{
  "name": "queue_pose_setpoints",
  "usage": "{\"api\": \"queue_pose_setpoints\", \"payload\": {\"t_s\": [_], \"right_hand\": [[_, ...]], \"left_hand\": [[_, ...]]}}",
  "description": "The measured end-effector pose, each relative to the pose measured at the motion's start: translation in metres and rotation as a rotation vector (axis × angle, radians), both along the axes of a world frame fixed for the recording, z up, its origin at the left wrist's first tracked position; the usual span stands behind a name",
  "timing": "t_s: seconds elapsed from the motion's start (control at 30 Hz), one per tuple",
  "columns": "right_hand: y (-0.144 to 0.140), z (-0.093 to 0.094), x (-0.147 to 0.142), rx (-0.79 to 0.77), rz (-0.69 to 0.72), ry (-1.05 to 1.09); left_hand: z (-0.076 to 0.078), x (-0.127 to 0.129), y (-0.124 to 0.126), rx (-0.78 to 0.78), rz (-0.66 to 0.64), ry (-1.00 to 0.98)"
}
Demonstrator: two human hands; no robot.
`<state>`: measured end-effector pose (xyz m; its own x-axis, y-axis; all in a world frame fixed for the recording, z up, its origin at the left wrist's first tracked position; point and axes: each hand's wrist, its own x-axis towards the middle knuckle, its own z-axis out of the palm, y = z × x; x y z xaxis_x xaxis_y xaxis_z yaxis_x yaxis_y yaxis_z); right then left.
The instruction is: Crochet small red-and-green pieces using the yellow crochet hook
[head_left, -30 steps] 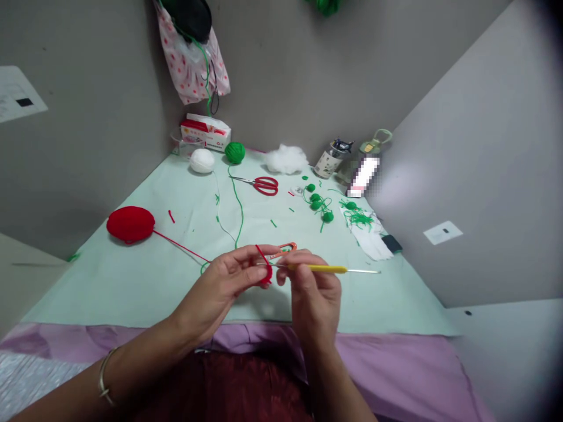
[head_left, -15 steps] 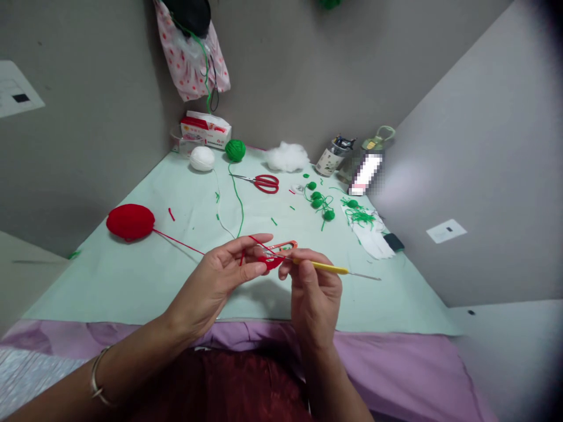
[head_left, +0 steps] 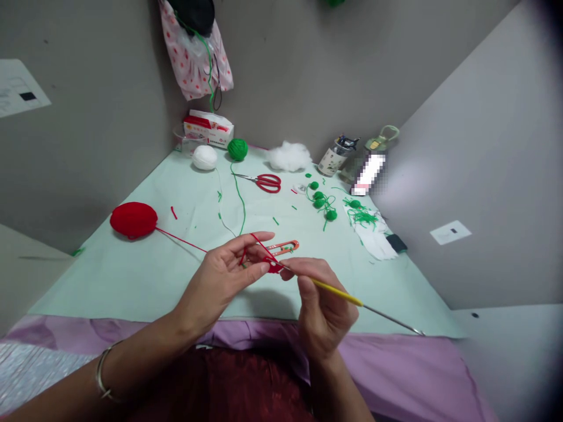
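My left hand (head_left: 224, 278) pinches a small red crochet piece (head_left: 273, 266), with the red strand looped over its forefinger. That strand (head_left: 180, 239) runs left across the table to a red yarn ball (head_left: 133, 219). My right hand (head_left: 323, 305) grips a yellow-handled crochet hook (head_left: 347, 296); the hook's tip is at the red piece and its metal tail points down to the right. An orange yarn snipper (head_left: 284, 246) lies on the table just behind my fingers.
On the pale green table (head_left: 132, 281) lie red scissors (head_left: 266, 182), a green yarn ball (head_left: 237, 149), a white yarn ball (head_left: 204, 157), white stuffing (head_left: 288, 156), small green crocheted balls (head_left: 321, 202), green scraps on white cloth (head_left: 372, 237), two bottles (head_left: 336, 155), a tissue box (head_left: 207, 125).
My right hand has dropped lower and turned, so the hook's tail now points down to the right instead of level. The red piece stays pinched in my left hand.
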<state>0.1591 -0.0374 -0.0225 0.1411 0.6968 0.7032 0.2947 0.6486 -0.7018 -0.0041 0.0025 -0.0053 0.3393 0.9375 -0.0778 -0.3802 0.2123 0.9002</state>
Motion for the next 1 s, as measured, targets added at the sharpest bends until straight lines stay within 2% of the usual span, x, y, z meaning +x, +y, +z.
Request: {"api": "queue_pose_setpoints", "payload": {"t_s": [0.17, 0.33, 1.0], "right_hand": [[-0.0006, -0.0013, -0.0009, -0.013, -0.022, 0.035], [-0.0011, -0.0004, -0.0003, -0.021, 0.027, 0.097], [-0.0025, -0.0009, 0.0063, -0.027, 0.067, -0.02]], "left_hand": [[0.0014, 0.0002, -0.0002, 0.007, 0.006, 0.016], [0.0012, -0.001, 0.0005, 0.02, 0.002, 0.057], [0.0076, -0.002, 0.0008, 0.045, 0.0, 0.143]]}}
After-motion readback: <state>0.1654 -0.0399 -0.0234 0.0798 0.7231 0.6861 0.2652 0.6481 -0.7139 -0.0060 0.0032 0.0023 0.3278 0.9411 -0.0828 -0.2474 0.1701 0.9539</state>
